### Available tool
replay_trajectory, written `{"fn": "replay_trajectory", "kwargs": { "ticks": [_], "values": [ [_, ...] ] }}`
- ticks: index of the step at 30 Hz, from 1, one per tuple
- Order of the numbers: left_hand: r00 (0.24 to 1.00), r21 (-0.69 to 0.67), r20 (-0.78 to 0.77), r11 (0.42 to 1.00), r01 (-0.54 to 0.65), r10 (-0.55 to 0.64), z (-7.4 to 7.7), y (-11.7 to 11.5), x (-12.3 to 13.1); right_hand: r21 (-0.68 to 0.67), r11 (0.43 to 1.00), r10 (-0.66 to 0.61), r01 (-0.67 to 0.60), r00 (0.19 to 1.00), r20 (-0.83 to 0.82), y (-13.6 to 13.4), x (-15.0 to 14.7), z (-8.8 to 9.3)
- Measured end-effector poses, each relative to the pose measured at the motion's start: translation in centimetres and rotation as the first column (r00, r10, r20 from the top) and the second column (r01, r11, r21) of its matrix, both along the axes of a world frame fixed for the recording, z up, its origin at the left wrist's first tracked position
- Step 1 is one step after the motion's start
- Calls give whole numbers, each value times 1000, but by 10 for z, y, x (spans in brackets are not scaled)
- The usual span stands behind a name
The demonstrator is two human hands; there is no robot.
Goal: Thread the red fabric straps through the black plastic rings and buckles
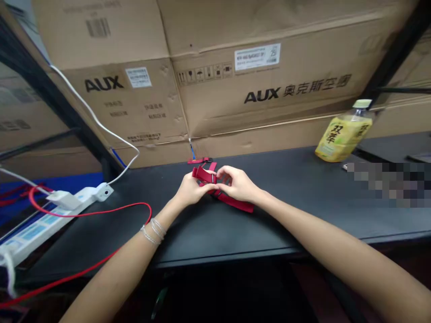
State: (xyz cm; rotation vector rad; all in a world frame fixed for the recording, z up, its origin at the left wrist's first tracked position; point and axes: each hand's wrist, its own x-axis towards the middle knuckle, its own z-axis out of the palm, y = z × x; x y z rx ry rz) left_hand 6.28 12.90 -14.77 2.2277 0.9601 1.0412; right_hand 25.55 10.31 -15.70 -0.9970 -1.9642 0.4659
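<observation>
Red webbing strap [204,175] runs between my two hands just above the black tabletop, with a buckle or slider on it. My left hand [190,189] is closed on the strap's left part, thumb stretched toward the right. From the other side, my right hand [237,183] pinches the strap by the buckle with thumb and fingers curled. A wider red strap end [235,202] hangs below my right hand and lies on the table. Behind the hands, another red strap piece with a dark buckle [206,160] rests near the cardboard.
A white power strip [43,224] with plugs lies at the left, and a red cable [101,212] loops over the table. Large cardboard boxes [215,107] wall off the back. A yellow-labelled bottle [345,134] stands at the back right, near a blurred-out patch.
</observation>
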Motion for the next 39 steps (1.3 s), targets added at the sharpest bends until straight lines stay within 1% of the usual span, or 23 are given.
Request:
{"fn": "replay_trajectory", "kwargs": {
  "ticks": [4, 12, 15, 22, 28, 31, 35, 39],
  "values": [
    [999, -1, -36, 1000, 12, -12, 1, -1, 0, -22, 1000, 13, -13, 1000, -6, -1, 0, 2],
    [997, 2, -35, 998, 63, -63, 2, -1, 0, 41, 999, -18, 17, 999, 42, 2, -1, -1],
    [999, -10, -34, 999, 34, -34, 3, -1, 0, 74, 997, -20, 17, 999, 40, 1, 0, -1],
    [999, -26, -32, 999, 28, -29, 2, -2, 0, 110, 994, 5, -12, 998, 68, 1, 5, 2],
    [1000, -25, -25, 1000, 0, -1, 1, -1, 0, 106, 994, 13, -23, 996, 89, 2, 5, 1],
    [999, -11, -35, 1000, -3, 3, 2, -2, 0, 115, 993, -10, -2, 994, 107, 0, 3, 2],
    [999, 25, -28, 1000, 16, -15, 1, -2, 1, 100, 995, -39, 26, 990, 135, -3, 0, 3],
    [999, 8, -26, 999, 33, -32, 1, -2, 1, 62, 997, -62, 55, 989, 132, -4, -4, 2]
  ]
}}
